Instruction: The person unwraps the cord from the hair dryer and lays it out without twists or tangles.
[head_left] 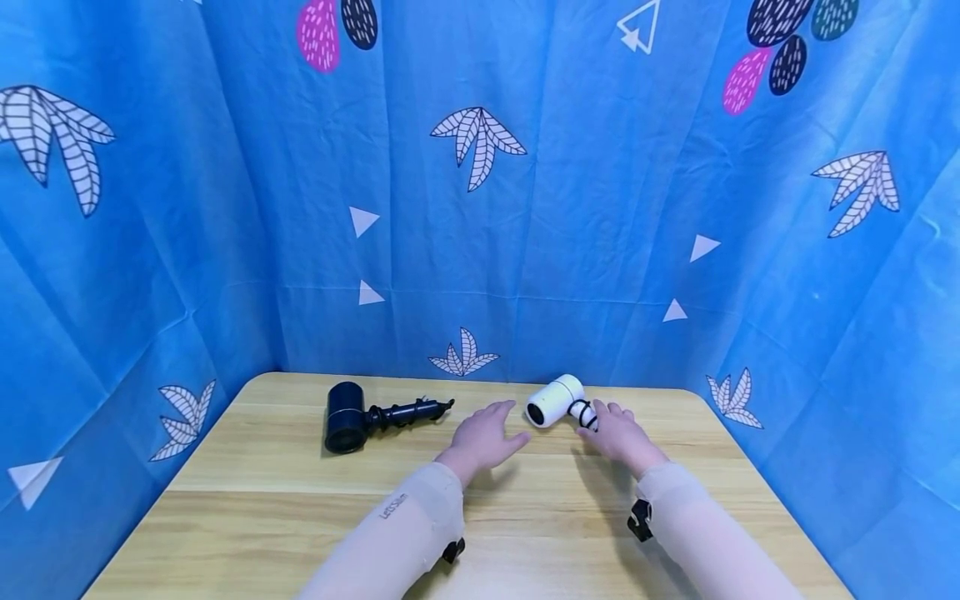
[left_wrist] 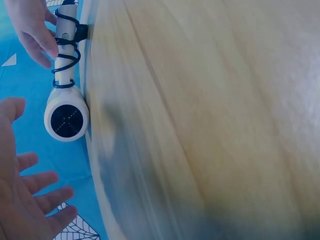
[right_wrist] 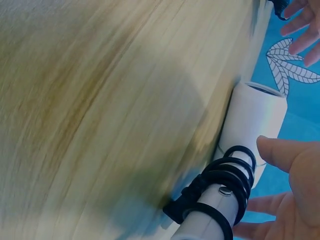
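Note:
A white hair dryer (head_left: 556, 402) lies on the table, its black cord (right_wrist: 239, 172) wound round the handle. My right hand (head_left: 619, 435) is at that handle; the right wrist view has its thumb (right_wrist: 282, 154) extended on one side and fingers partly hidden behind. I see no firm grip there. My left hand (head_left: 484, 438) hovers left of the white dryer with fingers spread, holding nothing. In the left wrist view a gap parts this hand (left_wrist: 25, 185) from the dryer's round end (left_wrist: 67, 121). Farther left lies a black hair dryer (head_left: 346, 419), its cord wrapped about its handle too.
The light wooden table (head_left: 285, 517) has rounded far corners. A blue patterned curtain (head_left: 480, 250) hangs behind it and along both sides. Both forearms, in pale sleeves (head_left: 405, 529), reach over the table from the near edge.

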